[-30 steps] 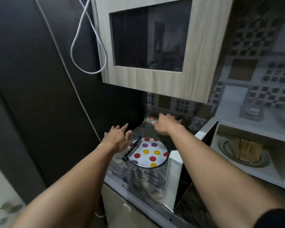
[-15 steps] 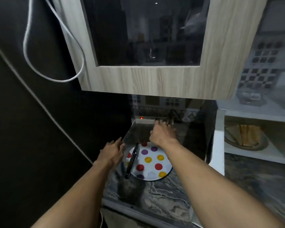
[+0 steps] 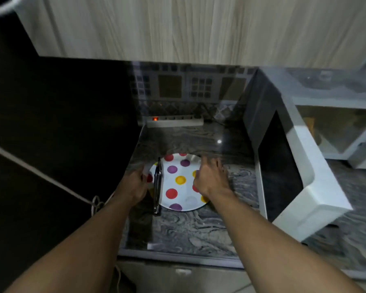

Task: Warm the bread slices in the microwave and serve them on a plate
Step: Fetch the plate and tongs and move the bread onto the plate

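Plate (image 3: 179,180): polka-dotted, sitting on marble counter (image 3: 188,229), tongs (image 3: 157,187) lying across its left rim.
Right hand (image 3: 209,179): gripping plate's right rim, fingers curled.
Left hand (image 3: 135,183): curling at left rim; grip blurred, cannot tell.
Bread (image 3: 310,124): blurred, sitting inside open microwave (image 3: 304,182).
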Available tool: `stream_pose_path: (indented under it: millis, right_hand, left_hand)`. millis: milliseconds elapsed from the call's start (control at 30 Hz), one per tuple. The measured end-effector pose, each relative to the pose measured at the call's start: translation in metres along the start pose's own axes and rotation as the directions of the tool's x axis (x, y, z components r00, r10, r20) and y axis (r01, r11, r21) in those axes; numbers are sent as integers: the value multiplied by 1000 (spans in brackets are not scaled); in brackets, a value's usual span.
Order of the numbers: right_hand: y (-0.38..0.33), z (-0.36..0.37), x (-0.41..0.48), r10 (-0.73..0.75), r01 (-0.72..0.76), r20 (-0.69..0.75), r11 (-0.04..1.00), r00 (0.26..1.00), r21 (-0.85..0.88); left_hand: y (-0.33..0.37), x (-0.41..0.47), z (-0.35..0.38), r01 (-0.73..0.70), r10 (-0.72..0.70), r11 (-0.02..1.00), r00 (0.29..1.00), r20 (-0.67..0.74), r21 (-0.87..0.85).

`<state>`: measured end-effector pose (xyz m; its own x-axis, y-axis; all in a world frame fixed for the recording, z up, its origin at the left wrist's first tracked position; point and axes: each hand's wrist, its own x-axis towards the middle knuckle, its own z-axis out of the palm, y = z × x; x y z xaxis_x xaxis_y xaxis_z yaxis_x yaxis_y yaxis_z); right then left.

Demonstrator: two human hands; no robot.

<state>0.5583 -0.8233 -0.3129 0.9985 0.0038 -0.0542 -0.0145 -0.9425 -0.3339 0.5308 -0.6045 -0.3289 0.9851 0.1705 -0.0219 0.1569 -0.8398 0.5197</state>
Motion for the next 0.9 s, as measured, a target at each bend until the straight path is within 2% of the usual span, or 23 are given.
stream_pose_path:
  millis: [333, 500, 733, 900]
  right_hand:
    - [31, 42, 33, 174, -175, 134, 985, 976, -2]
    - [37, 49, 41, 269, -281, 172, 958, 948, 53]
    - [42, 48, 44, 361, -392, 172, 896, 917, 210]
    - [45, 44, 38, 358, -407, 198, 840, 913, 359]
  left_hand:
    - [-35, 41, 32, 94, -94, 996, 995, 36, -1]
    - [-37, 57, 42, 182, -177, 972, 983, 44, -148]
    - [-60, 85, 70, 347, -304, 824, 938, 167, -447]
    - [-27, 59, 39, 424, -366, 691, 904, 222, -585]
